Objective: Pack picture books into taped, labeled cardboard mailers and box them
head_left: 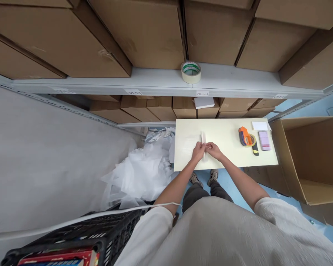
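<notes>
1. Head view, step: both hands work on a slim white strip (203, 136), held upright-ish or edge-on over the bench (224, 127), L of its centre. Looks like a mid-handling step, prob. straightening or folding; can't tell which.
2. L hand (199, 150): fingers narrow, pinching the strip. R hand (214, 150): fingers also narrow, on the strip's other side nr the L fingertips; seems to grip it too.
3. Next move, IMO, calls for a light, even two-handed pinch, b/c the strip looks thin & bendy.
4. Materials: strip pale, smooth, maybe paper or film (too small to tell). Bench top cream, flat, rectangular, w/ slight sheen.
5. R end of bench: orange-and-dark tool (242, 136), hard plastic-looking; yellow-black cutter (255, 149); purple pack (264, 140), boxy; white card (259, 126), flat.
6. Around: open carton (290, 162), matte brown cardboard; heap of white sheets (144, 170), crumpled, translucent; black crate (111, 229), slatted plastic.
</notes>
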The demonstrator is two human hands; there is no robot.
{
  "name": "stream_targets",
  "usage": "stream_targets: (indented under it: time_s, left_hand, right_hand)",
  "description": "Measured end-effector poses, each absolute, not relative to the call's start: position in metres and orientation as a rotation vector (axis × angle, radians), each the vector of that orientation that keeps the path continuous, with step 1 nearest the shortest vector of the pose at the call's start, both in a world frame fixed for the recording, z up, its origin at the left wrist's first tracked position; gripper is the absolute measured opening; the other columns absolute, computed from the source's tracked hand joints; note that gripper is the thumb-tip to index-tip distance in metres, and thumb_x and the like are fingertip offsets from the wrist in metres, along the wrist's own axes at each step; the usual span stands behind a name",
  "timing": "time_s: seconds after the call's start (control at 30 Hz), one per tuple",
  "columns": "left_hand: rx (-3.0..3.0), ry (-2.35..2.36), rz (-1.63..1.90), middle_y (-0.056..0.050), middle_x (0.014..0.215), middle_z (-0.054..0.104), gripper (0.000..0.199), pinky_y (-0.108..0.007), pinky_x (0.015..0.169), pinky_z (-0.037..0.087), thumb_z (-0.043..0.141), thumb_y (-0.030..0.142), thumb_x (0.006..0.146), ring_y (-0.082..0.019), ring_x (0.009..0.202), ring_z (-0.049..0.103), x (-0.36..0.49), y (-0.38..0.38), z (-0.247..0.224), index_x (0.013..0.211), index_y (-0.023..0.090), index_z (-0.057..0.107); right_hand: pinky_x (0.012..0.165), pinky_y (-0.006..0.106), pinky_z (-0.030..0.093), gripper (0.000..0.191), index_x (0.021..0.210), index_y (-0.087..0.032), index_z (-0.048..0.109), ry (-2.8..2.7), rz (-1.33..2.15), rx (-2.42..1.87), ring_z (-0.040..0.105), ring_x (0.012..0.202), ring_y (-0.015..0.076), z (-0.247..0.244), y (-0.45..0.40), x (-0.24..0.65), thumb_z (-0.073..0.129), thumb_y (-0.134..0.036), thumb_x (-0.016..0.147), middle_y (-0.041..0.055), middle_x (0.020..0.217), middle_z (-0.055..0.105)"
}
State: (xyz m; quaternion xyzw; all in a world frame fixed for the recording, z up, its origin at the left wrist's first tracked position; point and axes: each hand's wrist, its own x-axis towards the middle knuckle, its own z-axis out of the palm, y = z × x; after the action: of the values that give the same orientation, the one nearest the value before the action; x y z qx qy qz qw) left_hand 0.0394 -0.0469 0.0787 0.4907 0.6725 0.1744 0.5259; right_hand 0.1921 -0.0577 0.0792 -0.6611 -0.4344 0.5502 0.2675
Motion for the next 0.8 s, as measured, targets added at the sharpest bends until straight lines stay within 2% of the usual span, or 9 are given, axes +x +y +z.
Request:
stream_targets:
  time_s: [0.1, 0.23, 0.37, 0.5, 0.63, 0.8]
  left_hand:
    - [1.236, 1.687, 0.364, -0.001, 0.100, 0.077, 0.014, -0.032, 0.090, 0.054, 0.052, 0.029, 0.108, -0.022, 0.097, 0.073, 0.018, -0.041, 0.073, 0.114, 0.028, 0.065]
    - [1.298, 1.795, 0.323, -0.007, 0.100, 0.076, 0.020, -0.035, 0.094, 0.055, 0.053, 0.023, 0.103, -0.026, 0.106, 0.072, 0.001, -0.031, 0.060, 0.110, 0.025, 0.071]
    - [1.222, 1.836, 0.262, -0.012, 0.119, 0.078, 0.030, -0.037, 0.101, 0.055, 0.055, 0.019, 0.101, -0.029, 0.117, 0.073, -0.002, -0.027, 0.052, 0.127, 0.022, 0.071]
    - [1.260, 1.936, 0.298, -0.018, 0.144, 0.068, 0.044, -0.042, 0.114, 0.051, 0.056, 0.021, 0.101, -0.031, 0.135, 0.066, -0.001, -0.038, 0.048, 0.144, 0.019, 0.061]
    - [1.326, 1.811, 0.308, -0.014, 0.146, 0.069, 0.053, -0.041, 0.117, 0.051, 0.057, 0.017, 0.097, -0.028, 0.136, 0.066, 0.001, -0.051, 0.046, 0.150, 0.021, 0.056]
    - [1.299, 1.696, 0.376, -0.012, 0.154, 0.067, 0.059, -0.043, 0.120, 0.052, 0.063, 0.018, 0.094, -0.029, 0.139, 0.065, 0.013, -0.056, 0.047, 0.153, 0.023, 0.056]
  right_hand:
    - [0.084, 0.032, 0.059, 0.030, 0.105, -0.023, 0.074, -1.116, 1.585, -1.757, 0.074, 0.093, 0.0199, 0.070, -0.057, 0.186, 0.066, -0.027, 0.077, 0.0027, 0.099, 0.079]
    - [0.094, 0.035, 0.060, 0.030, 0.106, -0.023, 0.075, -1.111, 1.341, -2.023, 0.074, 0.100, 0.0206, 0.055, -0.055, 0.183, 0.064, -0.027, 0.077, 0.0027, 0.103, 0.079]
    - [0.095, 0.035, 0.060, 0.041, 0.118, -0.022, 0.073, -1.083, 1.315, -2.117, 0.074, 0.099, 0.0208, 0.046, -0.056, 0.184, 0.064, -0.028, 0.079, 0.0020, 0.099, 0.077]
    - [0.098, 0.035, 0.059, 0.043, 0.121, -0.021, 0.073, -1.063, 1.303, -2.147, 0.074, 0.102, 0.0214, 0.042, -0.057, 0.183, 0.063, -0.026, 0.080, 0.0032, 0.104, 0.078]
    - [0.100, 0.035, 0.058, 0.045, 0.124, -0.022, 0.072, -1.071, 1.279, -2.184, 0.074, 0.106, 0.0222, 0.039, -0.057, 0.179, 0.061, -0.026, 0.081, 0.0046, 0.109, 0.079]
    - [0.092, 0.035, 0.060, 0.052, 0.129, -0.019, 0.069, -0.946, 1.302, -2.165, 0.075, 0.099, 0.0236, 0.037, -0.056, 0.189, 0.063, -0.028, 0.077, 0.0059, 0.105, 0.080]
